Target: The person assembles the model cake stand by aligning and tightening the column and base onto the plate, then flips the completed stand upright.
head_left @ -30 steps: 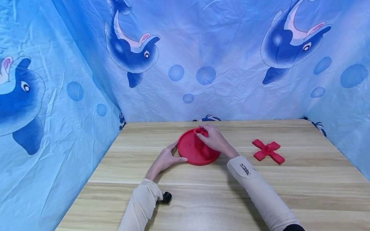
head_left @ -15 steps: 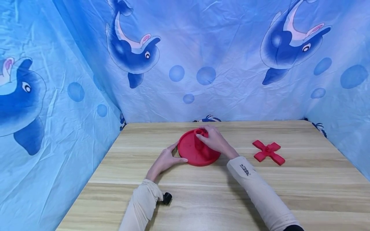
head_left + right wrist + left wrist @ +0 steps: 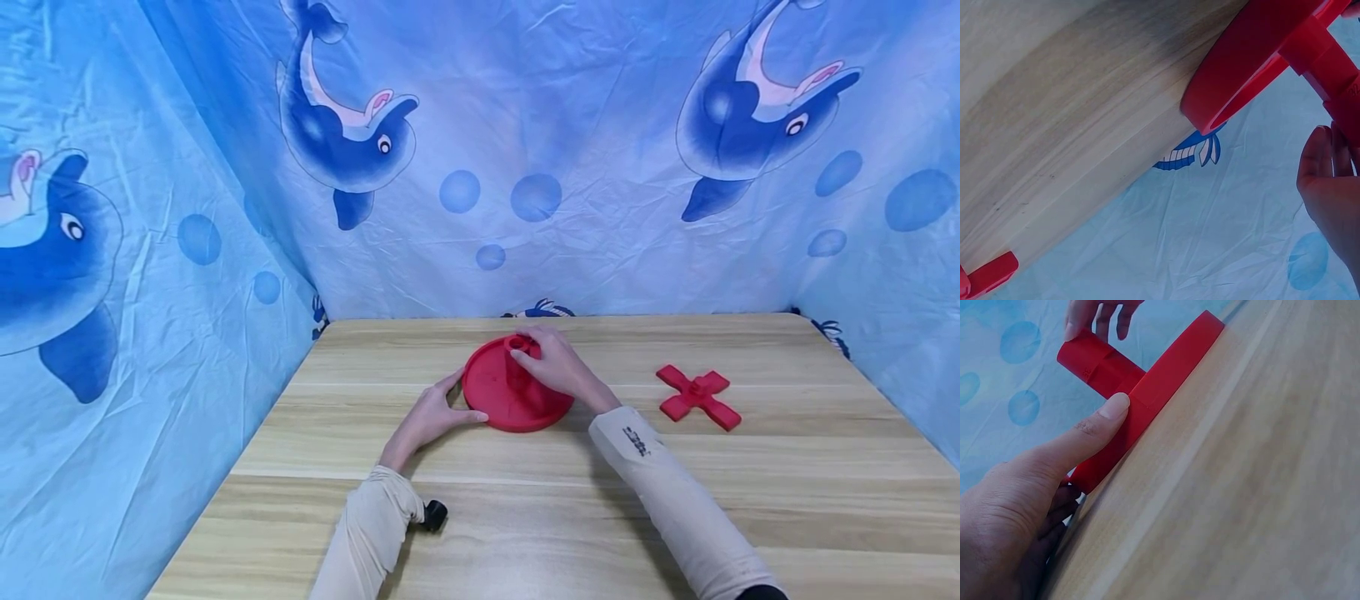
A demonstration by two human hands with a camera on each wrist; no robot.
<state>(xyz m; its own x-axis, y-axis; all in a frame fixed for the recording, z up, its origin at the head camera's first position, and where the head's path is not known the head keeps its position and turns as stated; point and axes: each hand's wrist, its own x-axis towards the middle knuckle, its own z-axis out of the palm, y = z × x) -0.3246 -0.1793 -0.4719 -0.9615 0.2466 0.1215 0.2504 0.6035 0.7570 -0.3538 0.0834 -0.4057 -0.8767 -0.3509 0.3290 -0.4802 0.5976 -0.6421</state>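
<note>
Barely shifted since the earlier head frames, whether at the left grip or the right grip; only a faint drift of the whole view, probably from the camera.

Hung behind the round base: a blue curtain printed with dolphins and bubbles. Spread beneath the round base and well past on every side: a wood-grained counter.

As for the round base, likely light and stiff, perhaps plastic, slightly slippery on smooth faces, not very fragile; best held by the raised rim, as with the left grip, thumb and fingers parted round the left and near edge. Resting flat on the counter, towards the far side; plain red, shallow and dish-like, with a low upstanding wall.

Well apart to the right of the round base: a red four-armed piece, lying flat, with a short stub at the centre; out of reach of both grips.

Rising upright from about the middle of the round base: a post. Probably light and rigid too, easiest to take near the top, where pinched by the right grip, thumb on the near side and fingers behind. Red, tubular, hollow at the upper end, stepped in width, with a small marking, illegible. Cannot tell whether fixed to the round base or separate.
</note>
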